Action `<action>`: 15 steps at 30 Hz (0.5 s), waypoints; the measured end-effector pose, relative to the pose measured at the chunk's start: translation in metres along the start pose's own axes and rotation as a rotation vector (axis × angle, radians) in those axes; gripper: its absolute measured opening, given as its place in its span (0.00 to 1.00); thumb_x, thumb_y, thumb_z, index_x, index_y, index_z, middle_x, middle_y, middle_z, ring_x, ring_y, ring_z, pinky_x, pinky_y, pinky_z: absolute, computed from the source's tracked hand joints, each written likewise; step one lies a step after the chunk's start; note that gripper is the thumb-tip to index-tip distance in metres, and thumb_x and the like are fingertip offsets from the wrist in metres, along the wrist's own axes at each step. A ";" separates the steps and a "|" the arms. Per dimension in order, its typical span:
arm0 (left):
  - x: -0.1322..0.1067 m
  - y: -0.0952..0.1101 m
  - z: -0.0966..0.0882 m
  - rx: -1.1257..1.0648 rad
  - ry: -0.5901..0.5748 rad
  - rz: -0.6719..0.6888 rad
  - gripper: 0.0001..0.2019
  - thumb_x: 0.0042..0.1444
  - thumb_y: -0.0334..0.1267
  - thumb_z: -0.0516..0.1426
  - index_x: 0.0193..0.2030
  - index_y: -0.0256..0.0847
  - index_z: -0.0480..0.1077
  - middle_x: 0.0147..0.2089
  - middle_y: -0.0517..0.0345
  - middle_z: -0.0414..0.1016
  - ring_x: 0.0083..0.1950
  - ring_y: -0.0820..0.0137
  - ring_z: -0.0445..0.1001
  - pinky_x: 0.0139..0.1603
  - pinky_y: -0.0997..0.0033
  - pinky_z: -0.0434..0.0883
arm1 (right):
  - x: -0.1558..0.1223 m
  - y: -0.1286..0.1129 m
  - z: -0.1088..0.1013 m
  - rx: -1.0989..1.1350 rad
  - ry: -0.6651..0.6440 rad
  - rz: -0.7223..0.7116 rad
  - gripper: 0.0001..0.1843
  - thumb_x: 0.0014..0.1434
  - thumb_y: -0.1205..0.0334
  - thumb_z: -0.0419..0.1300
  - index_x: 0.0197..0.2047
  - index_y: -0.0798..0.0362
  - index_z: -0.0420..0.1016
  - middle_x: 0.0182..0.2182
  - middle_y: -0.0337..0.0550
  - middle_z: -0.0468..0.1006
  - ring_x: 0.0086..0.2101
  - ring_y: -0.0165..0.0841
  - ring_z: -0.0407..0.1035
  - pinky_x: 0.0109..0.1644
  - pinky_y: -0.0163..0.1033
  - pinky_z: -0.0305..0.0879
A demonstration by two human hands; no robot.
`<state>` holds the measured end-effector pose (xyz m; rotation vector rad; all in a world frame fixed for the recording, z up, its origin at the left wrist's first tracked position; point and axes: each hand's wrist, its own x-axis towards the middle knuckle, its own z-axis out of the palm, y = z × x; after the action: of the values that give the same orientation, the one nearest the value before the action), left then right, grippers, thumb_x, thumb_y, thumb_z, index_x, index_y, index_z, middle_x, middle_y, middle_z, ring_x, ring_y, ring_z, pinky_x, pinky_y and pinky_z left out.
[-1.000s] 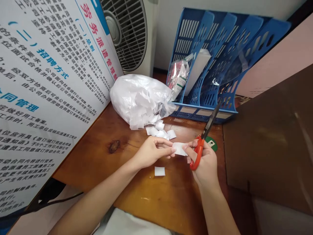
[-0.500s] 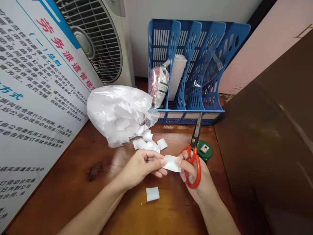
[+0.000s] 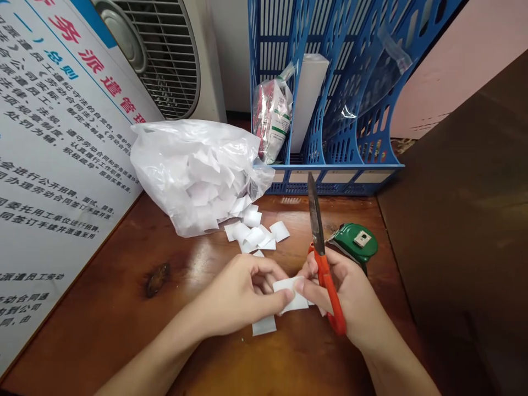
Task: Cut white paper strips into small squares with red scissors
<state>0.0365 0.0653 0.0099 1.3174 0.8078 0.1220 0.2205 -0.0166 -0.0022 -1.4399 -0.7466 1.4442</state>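
Observation:
Between the thumbs and fingers of both hands is a small white piece of paper [image 3: 295, 297]; the corner of another piece shows behind it at the right. My left hand [image 3: 251, 291] pinches its left side. My right hand [image 3: 338, 280] grips its upper right part and also carries red-handled scissors [image 3: 317, 220], whose dark blades point up and away, closed together. Under my left thumb, a single paper piece [image 3: 264, 326] lies on the table, partly covered. Beyond my left hand several loose paper pieces [image 3: 256, 235] lie in a pile.
A clear plastic bag [image 3: 165, 165] full of paper pieces lies open at the back left. Behind it stands a blue file rack [image 3: 330, 184] with a packet and a white box. A green tape measure [image 3: 357, 242] sits beyond my right hand. A fan [image 3: 173, 55] and printed board [image 3: 61, 165] flank the left.
The scissors have turned in my right hand, so their loops now appear edge-on. The held paper has tilted and come lower, over the single piece on the table. The camera view has shifted.

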 end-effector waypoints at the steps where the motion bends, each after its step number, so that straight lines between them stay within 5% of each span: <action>1: 0.000 0.000 0.000 -0.008 -0.017 -0.010 0.12 0.60 0.43 0.64 0.37 0.34 0.77 0.30 0.55 0.78 0.29 0.75 0.72 0.30 0.80 0.67 | 0.000 0.002 0.000 -0.018 -0.009 -0.009 0.19 0.48 0.66 0.74 0.33 0.51 0.66 0.28 0.34 0.74 0.23 0.23 0.59 0.23 0.28 0.56; 5: 0.001 0.001 -0.004 -0.088 -0.037 -0.032 0.16 0.59 0.48 0.64 0.36 0.32 0.76 0.27 0.53 0.78 0.28 0.72 0.75 0.32 0.76 0.72 | 0.004 0.006 -0.001 -0.040 0.007 -0.064 0.18 0.49 0.63 0.74 0.33 0.51 0.67 0.28 0.35 0.75 0.23 0.25 0.60 0.22 0.29 0.55; 9: -0.001 0.003 -0.008 -0.171 -0.009 -0.015 0.17 0.57 0.48 0.66 0.35 0.32 0.75 0.27 0.54 0.77 0.27 0.73 0.75 0.31 0.76 0.72 | 0.004 0.001 -0.003 -0.031 0.199 -0.153 0.20 0.48 0.57 0.76 0.34 0.51 0.69 0.28 0.36 0.72 0.22 0.25 0.59 0.21 0.30 0.54; 15: -0.006 0.007 -0.019 -0.307 -0.039 0.036 0.16 0.57 0.46 0.67 0.33 0.33 0.73 0.25 0.56 0.76 0.26 0.75 0.74 0.31 0.78 0.72 | -0.050 0.017 -0.024 -0.227 0.484 -0.114 0.22 0.47 0.44 0.75 0.40 0.48 0.79 0.24 0.38 0.70 0.18 0.25 0.54 0.17 0.33 0.50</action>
<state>0.0233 0.0798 0.0182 1.0412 0.7010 0.2391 0.2344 -0.0727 -0.0001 -1.7996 -0.6809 0.8891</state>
